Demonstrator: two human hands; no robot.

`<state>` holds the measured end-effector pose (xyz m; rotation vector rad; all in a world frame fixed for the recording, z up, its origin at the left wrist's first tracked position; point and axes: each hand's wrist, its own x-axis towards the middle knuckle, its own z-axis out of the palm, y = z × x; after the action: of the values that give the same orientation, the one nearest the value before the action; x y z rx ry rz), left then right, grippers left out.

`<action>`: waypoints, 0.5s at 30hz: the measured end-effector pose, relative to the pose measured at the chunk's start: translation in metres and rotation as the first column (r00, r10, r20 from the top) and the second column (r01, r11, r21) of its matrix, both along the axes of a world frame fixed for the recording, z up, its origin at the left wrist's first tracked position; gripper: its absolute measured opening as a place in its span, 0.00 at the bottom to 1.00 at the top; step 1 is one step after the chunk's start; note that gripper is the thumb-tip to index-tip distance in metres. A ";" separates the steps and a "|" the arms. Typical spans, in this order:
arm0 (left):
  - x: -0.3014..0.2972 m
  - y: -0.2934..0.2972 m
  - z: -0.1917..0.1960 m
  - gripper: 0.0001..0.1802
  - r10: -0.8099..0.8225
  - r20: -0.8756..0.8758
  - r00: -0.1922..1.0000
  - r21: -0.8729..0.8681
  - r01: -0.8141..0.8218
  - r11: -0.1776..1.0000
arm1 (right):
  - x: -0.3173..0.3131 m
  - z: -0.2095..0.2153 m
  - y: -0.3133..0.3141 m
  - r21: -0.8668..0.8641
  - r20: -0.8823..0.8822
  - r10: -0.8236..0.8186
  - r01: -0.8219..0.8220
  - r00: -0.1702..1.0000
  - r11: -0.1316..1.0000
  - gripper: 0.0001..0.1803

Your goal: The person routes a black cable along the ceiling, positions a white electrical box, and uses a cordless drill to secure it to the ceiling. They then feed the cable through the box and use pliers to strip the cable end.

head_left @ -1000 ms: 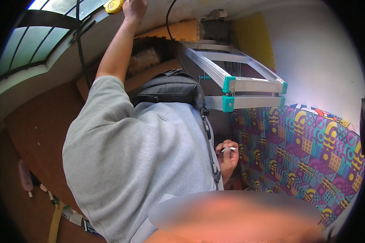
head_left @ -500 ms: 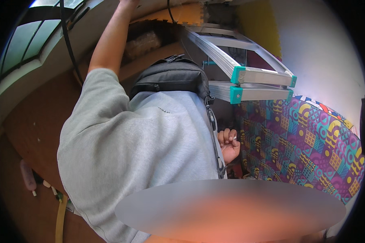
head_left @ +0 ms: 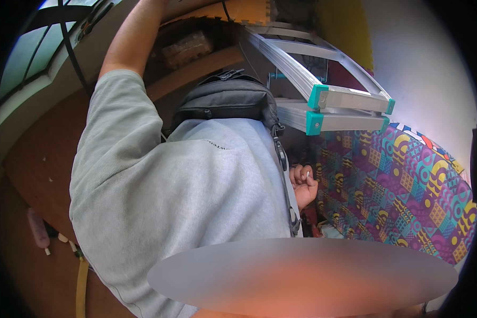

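Note:
My left arm, in a short grey sleeve (head_left: 119, 122), stretches up and away, and the left hand is cut off by the top edge. On the other side of my body my right hand (head_left: 305, 186) has its fingers curled closed, palm side partly showing. A tiny white spot shows at its fingertips, too small to name. That hand is nearest to a dark strap (head_left: 282, 159) running down my side and to a colourful patterned panel (head_left: 392, 185). Across my waist sits a dark grey bag (head_left: 222, 100) with zips.
An aluminium ladder (head_left: 350, 98) with teal end caps juts in above the patterned panel. To the left are a window (head_left: 24, 61) with dark bars, a brown board (head_left: 47, 143), a pinkish cylinder (head_left: 38, 229) and a yellow strip (head_left: 81, 289). A wrapped package (head_left: 188, 49) lies beyond the bag.
My left forearm has swung a little to the left, and its hand end has slid further out at the top. The right hand, still curled, appears slightly further right as the view shifts.

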<state>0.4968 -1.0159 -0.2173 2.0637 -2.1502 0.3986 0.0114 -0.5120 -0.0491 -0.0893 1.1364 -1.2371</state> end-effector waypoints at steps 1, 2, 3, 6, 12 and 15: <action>0.002 -0.001 0.000 0.14 -0.023 0.011 1.000 -0.021 0.024 0.999 | 0.000 -0.001 0.001 0.003 -0.002 0.021 -0.021 1.000 1.000 0.12; 0.002 -0.001 0.000 0.15 -0.045 0.022 0.999 -0.042 0.046 0.998 | -0.001 -0.003 0.002 0.015 -0.002 0.029 -0.029 1.000 0.999 0.12; 0.003 0.001 0.000 0.16 -0.067 0.034 0.997 -0.063 0.069 0.996 | -0.002 -0.004 0.003 0.017 0.005 0.032 -0.032 0.999 0.999 0.12; -0.003 0.004 0.006 0.20 0.001 0.015 1.000 -0.015 0.000 1.000 | -0.006 -0.007 0.008 0.058 -0.022 0.015 -0.014 1.000 0.998 0.12; -0.043 0.044 -0.007 0.16 0.215 -0.641 0.737 0.102 -0.197 0.975 | -0.013 -0.016 0.011 0.074 -0.020 0.014 -0.012 1.000 0.997 0.11; -0.085 0.103 -0.056 0.12 0.296 -0.955 0.032 0.291 -0.111 0.950 | -0.018 -0.021 0.008 -0.004 0.057 0.056 -0.056 0.997 0.998 0.11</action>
<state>0.4114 -0.9125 -0.2731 1.6813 -0.9224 -1.0069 -0.0069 -0.5041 -0.0703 -0.0864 1.0755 -1.1846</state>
